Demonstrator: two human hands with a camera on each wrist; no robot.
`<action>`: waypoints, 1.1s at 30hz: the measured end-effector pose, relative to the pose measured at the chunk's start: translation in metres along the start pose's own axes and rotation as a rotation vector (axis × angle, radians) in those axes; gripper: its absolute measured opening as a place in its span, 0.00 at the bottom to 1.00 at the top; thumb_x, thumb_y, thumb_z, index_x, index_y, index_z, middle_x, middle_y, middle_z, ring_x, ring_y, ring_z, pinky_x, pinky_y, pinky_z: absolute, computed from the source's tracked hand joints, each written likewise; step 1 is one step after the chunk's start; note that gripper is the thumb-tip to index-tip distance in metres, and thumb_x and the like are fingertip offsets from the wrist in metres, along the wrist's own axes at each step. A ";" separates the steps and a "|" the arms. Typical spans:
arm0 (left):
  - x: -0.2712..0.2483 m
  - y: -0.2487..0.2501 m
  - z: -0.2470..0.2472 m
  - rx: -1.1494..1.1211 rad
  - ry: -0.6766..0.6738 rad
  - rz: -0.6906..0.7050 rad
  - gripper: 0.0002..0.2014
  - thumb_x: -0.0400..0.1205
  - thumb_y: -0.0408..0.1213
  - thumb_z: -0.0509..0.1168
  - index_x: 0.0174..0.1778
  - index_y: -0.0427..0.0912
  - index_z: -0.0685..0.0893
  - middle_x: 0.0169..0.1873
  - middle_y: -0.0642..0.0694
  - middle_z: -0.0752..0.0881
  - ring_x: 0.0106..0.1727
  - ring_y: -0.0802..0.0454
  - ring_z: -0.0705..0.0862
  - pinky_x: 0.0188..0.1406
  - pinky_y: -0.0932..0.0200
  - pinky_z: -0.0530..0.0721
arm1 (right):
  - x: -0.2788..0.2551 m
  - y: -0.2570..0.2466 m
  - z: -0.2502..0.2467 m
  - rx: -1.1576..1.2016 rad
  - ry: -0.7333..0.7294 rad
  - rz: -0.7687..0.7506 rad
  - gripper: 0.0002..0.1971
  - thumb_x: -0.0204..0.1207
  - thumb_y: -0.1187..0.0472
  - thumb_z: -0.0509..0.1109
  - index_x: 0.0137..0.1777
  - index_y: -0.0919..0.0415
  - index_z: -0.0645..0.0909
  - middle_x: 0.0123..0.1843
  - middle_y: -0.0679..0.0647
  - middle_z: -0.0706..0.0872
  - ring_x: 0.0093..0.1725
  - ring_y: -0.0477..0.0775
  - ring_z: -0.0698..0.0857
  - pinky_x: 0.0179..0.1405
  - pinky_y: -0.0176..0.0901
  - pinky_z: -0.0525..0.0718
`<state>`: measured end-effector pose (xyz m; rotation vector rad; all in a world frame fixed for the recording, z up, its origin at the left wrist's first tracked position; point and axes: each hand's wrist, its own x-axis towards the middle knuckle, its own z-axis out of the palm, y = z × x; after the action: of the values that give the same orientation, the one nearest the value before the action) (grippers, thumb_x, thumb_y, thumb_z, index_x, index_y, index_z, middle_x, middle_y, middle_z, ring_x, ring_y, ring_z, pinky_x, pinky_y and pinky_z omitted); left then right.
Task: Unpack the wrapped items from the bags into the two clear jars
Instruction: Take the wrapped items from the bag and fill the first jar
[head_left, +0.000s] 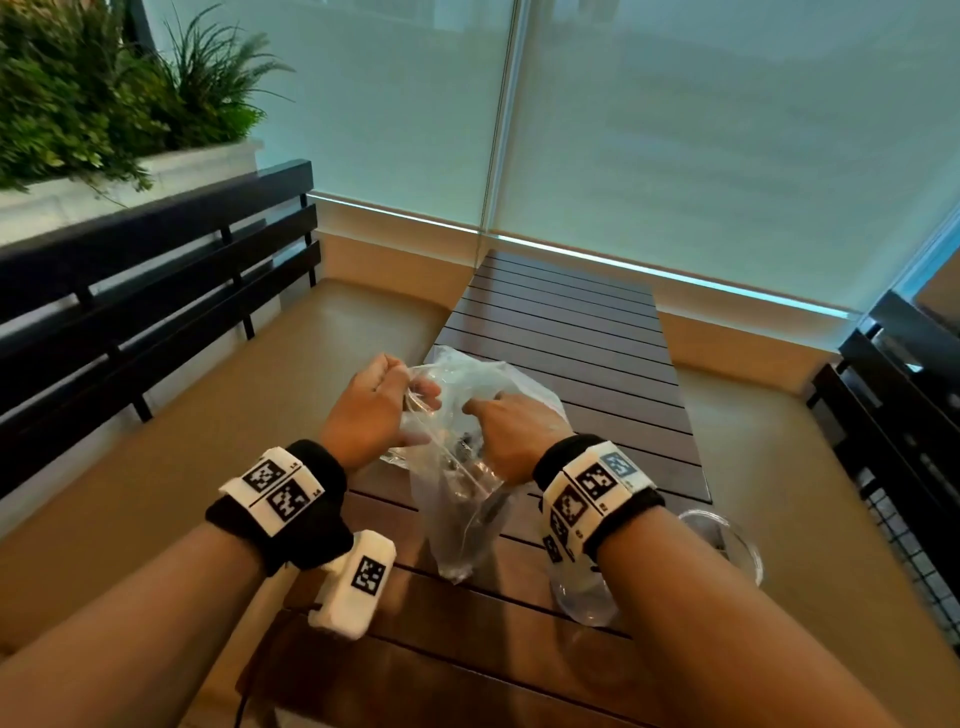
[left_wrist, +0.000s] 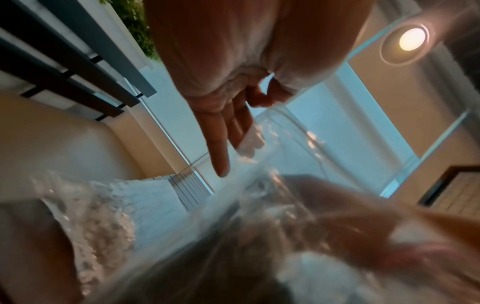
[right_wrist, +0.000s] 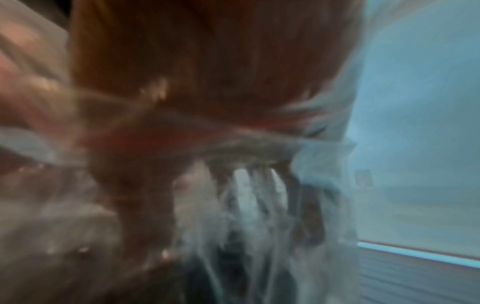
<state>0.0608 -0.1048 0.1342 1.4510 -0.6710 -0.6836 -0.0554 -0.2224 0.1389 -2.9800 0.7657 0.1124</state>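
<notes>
Slatted wooden table (head_left: 571, 332), frosted window (head_left: 727, 130), planter (head_left: 78, 93)

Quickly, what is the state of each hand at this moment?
Left hand: fingers curled, gripping the top edge of the clear plastic bag.
Right hand: also gripping the clear plastic bag, at its other edge.
</notes>
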 end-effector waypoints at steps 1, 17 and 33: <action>-0.001 -0.003 -0.002 0.039 -0.054 0.017 0.02 0.86 0.36 0.57 0.51 0.41 0.72 0.57 0.41 0.87 0.60 0.43 0.85 0.43 0.47 0.87 | 0.005 -0.001 0.000 0.010 -0.011 0.008 0.28 0.74 0.49 0.73 0.73 0.56 0.75 0.67 0.54 0.82 0.67 0.56 0.79 0.66 0.48 0.77; 0.006 -0.067 0.014 0.576 -0.204 0.382 0.44 0.62 0.47 0.84 0.71 0.55 0.67 0.58 0.63 0.80 0.56 0.71 0.81 0.60 0.59 0.84 | 0.021 -0.004 0.004 0.255 0.046 0.072 0.04 0.73 0.60 0.70 0.37 0.55 0.81 0.40 0.53 0.86 0.42 0.53 0.82 0.42 0.42 0.77; 0.009 -0.063 -0.016 0.594 -0.267 0.220 0.29 0.69 0.42 0.81 0.65 0.52 0.78 0.54 0.57 0.86 0.52 0.65 0.83 0.52 0.61 0.82 | 0.017 0.013 0.005 0.404 0.267 -0.146 0.06 0.71 0.62 0.75 0.44 0.49 0.86 0.41 0.39 0.84 0.43 0.41 0.81 0.45 0.36 0.78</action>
<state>0.0780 -0.1019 0.0706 1.8004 -1.3013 -0.5299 -0.0475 -0.2416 0.1324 -2.6731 0.5113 -0.4050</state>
